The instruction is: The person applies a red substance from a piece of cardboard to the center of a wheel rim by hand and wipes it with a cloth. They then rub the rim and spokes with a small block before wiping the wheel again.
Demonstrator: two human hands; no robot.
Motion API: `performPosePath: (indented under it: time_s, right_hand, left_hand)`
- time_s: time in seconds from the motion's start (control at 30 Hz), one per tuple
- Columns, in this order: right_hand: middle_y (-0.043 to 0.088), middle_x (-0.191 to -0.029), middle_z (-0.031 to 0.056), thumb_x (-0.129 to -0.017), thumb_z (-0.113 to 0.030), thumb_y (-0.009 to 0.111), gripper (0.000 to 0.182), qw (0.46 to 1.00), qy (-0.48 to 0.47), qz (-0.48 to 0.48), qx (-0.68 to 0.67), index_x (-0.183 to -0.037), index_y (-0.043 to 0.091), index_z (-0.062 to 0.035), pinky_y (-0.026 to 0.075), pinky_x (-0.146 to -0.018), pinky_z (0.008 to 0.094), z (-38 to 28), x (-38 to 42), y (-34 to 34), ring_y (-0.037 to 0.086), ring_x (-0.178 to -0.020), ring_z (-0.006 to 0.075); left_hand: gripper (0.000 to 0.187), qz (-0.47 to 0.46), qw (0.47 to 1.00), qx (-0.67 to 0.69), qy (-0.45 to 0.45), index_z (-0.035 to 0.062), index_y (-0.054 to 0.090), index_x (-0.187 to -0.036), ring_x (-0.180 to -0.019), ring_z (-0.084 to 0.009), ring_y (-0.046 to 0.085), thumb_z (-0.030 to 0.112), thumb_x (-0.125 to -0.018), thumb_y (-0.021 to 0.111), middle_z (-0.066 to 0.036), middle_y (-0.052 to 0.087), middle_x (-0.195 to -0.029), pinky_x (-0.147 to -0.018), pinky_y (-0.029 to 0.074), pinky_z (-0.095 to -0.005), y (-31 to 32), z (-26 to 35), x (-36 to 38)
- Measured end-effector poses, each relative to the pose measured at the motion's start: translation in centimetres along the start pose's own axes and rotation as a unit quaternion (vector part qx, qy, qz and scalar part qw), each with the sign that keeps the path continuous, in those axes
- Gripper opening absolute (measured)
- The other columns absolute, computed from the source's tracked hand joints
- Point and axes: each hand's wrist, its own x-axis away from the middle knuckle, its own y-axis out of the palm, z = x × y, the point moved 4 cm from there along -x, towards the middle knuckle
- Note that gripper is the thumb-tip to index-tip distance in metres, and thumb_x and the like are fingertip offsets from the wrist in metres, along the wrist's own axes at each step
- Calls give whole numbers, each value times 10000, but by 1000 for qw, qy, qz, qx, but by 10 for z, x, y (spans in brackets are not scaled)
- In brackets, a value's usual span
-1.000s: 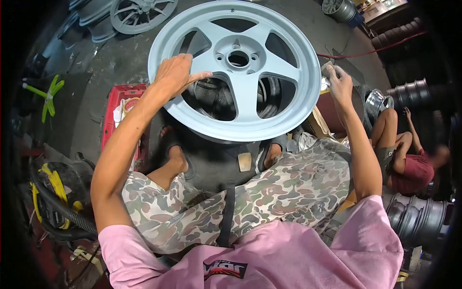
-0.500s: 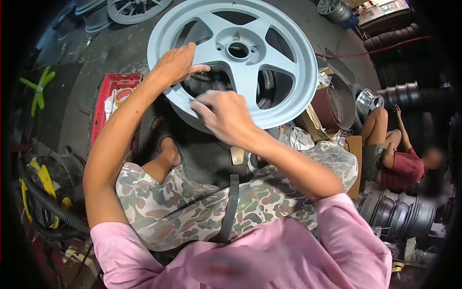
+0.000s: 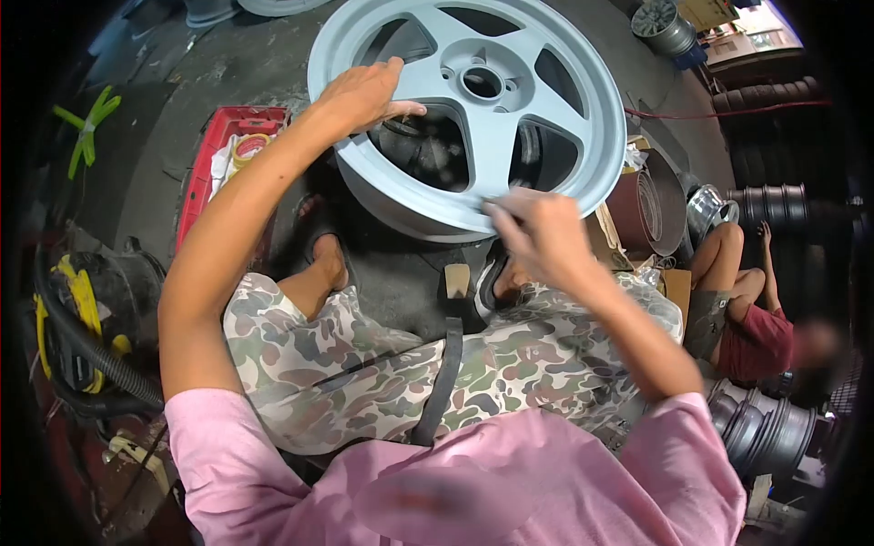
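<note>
A large pale blue-grey wheel rim [image 3: 492, 155] with five spokes is in front of me, at the top middle. My left hand [image 3: 369, 96] rests on its left side, fingers stretched over a spoke and thumb apart near an opening. At the front edge of the rim is my right hand [image 3: 543, 227], blurred by motion. Its fingers are pinched together around something small and dark at the rim's lip, which I cannot make out.
A red crate [image 3: 202, 173] with tape and cloth stands at the left. Black hoses [image 3: 100, 364] lie lower left. Right of the rim are a brown abrasive roll [image 3: 637, 214], more rims [image 3: 760, 423] and a seated person [image 3: 760, 341].
My right hand has moved right along the rim's front edge. My left hand keeps its place on the rim. The whole view has shifted slightly, with the rim now farther right and higher.
</note>
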Motion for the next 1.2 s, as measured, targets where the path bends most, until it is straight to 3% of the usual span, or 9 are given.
performPosePath:
  time_s: [0.13,0.2,0.33,0.4,0.5,0.6,0.87,1.0,1.2]
  right_hand:
    - [707,-805,197,-921,-156,644,178,995,19,47,-82,-908,758,-19,537,-700,478,-53,-48,35,684,-748,403]
    - [706,-779,182,-958,-201,644,222,995,11,32,-92,-969,758,-11,540,-687,447,-47,-63,38,699,-701,343]
    - [681,-794,109,-1031,-297,616,321,875,178,-13,-450,-1056,739,-2,525,-684,358,8,-46,0,640,-739,129]
    - [718,-858,127,-1029,-244,609,285,982,33,13,-188,-1059,737,8,532,-696,373,31,-20,-25,687,-753,174]
    - [733,-898,160,-1012,-199,618,251,996,-38,-79,-15,-1079,739,10,538,-718,393,41,20,-43,713,-763,276]
    - [743,-1000,178,-1010,-161,611,241,986,7,-110,-127,-1126,732,11,548,-826,366,14,7,-24,727,-883,288]
    - [660,-832,193,-959,-155,650,191,947,-73,92,-299,-1063,747,-28,497,-685,447,-51,-54,56,649,-752,399]
    - [762,-1078,123,-941,-123,655,217,995,-42,-38,-85,-1114,756,-39,545,-905,387,55,36,-24,709,-1022,259]
    - [683,-981,95,-851,-1,710,277,995,-79,58,24,-1121,757,-45,524,-821,400,70,55,-42,635,-923,298]
  left_hand:
    - [726,-33,999,-9,-13,-53,504,-1071,-972,-517,645,625,-889,688,-306,670,-1036,-830,525,-538,1,-2,-1]
    - [728,-7,1000,-9,2,-55,504,-1065,-967,-515,648,628,-891,684,-297,677,-1021,-826,525,-537,1,-4,-2]
    - [723,21,1000,5,3,-56,505,-1057,-949,-509,653,626,-895,681,-292,680,-985,-818,527,-532,0,-5,2]
    - [717,6,1000,-6,7,-56,511,-1050,-946,-505,656,625,-899,678,-298,680,-968,-822,532,-525,0,-2,-1]
    - [715,8,1000,-8,1,-57,514,-1045,-946,-502,659,622,-896,683,-306,678,-974,-823,534,-521,-1,0,-3]
    - [714,4,1000,-9,3,-56,511,-1054,-944,-505,656,616,-895,690,-302,679,-985,-817,533,-523,4,1,-3]
    - [703,-53,998,-5,-42,-43,496,-1086,-973,-520,632,611,-905,679,-316,662,-1040,-819,518,-537,-11,5,5]
    - [695,-1,1000,-10,-12,-31,487,-1109,-968,-515,636,613,-915,662,-300,668,-1000,-817,513,-537,0,-1,6]
    - [692,14,1000,-7,1,-27,488,-1101,-951,-511,638,616,-914,663,-299,668,-989,-812,511,-535,-3,0,10]
